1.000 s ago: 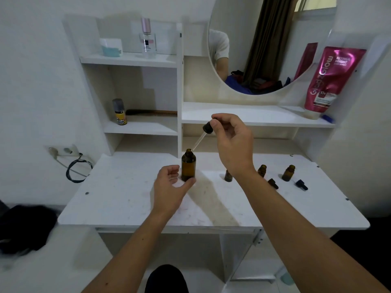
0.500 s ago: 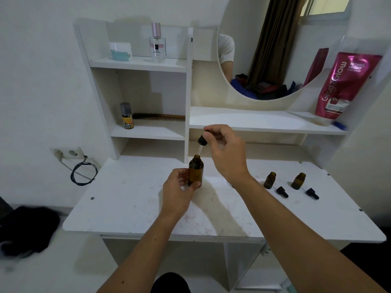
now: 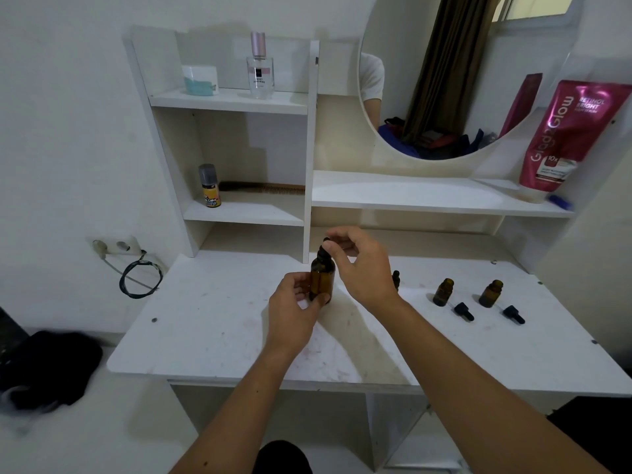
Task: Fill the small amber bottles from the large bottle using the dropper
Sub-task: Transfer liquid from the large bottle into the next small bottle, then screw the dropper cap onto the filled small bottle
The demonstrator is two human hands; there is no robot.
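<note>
Large bottle (image 3: 321, 280): dark amber, upright on desk (image 3: 212, 323). Your left hand (image 3: 294, 311) grips its body; right hand (image 3: 362, 265) pinches the black dropper (image 3: 324, 248) at its neck.

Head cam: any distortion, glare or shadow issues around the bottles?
Head view: wide-angle bowing bends the shelf unit edges; soft glare on the mirror shelf; arm shadow falls across the tabletop below the large amber bottle; small amber bottles stay legible.

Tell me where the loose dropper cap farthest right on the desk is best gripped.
Grip the far-right dropper cap across its wider black collar, coming from above. It lies on its side on the desk, just right of the open small amber bottle, with clear space around it. The narrower bulb end would likely squash and slip.
</note>
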